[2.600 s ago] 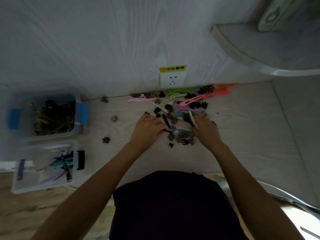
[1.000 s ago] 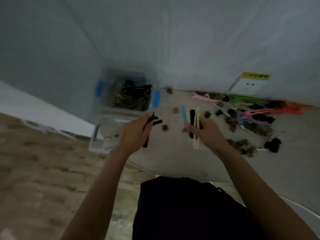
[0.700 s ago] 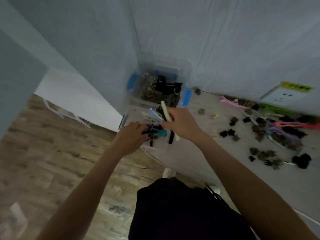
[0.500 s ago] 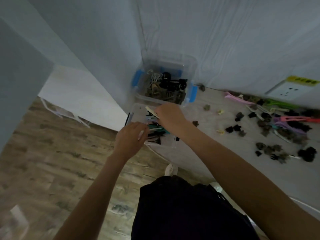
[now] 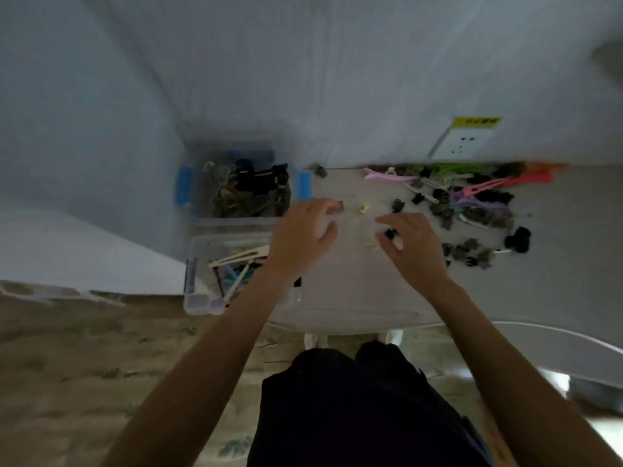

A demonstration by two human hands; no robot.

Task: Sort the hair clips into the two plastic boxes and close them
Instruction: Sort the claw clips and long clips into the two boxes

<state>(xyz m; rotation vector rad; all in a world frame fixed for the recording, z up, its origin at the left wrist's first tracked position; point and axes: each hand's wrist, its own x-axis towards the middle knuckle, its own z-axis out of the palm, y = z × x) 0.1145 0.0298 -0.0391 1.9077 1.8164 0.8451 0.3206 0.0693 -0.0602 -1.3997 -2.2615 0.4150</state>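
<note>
Two clear plastic boxes stand at the table's left end. The far box (image 5: pixel 232 221), with blue latches, holds small dark claw clips. The near box (image 5: pixel 195 254) holds long flat clips. A mixed pile of hair clips (image 5: pixel 472 200) lies along the wall on the right. My left hand (image 5: pixel 303 237) hovers just right of the boxes with fingers spread and nothing in it, its fingertips by a small brown clip (image 5: pixel 340 206). My right hand (image 5: pixel 414 247) pinches a small black claw clip (image 5: pixel 390 233) on the table.
A wall socket (image 5: pixel 460 144) with a yellow label sits above the pile. Small yellowish clips (image 5: pixel 363 208) lie between my hands. The table's front edge (image 5: pixel 354 323) is near my body, with wooden floor (image 5: pixel 84 365) to the left and a white curved rim (image 5: pixel 573 345) at lower right.
Both hands dropped their long clips into the near box and moved right, back over the table. The right hand now closes on a small black claw clip.
</note>
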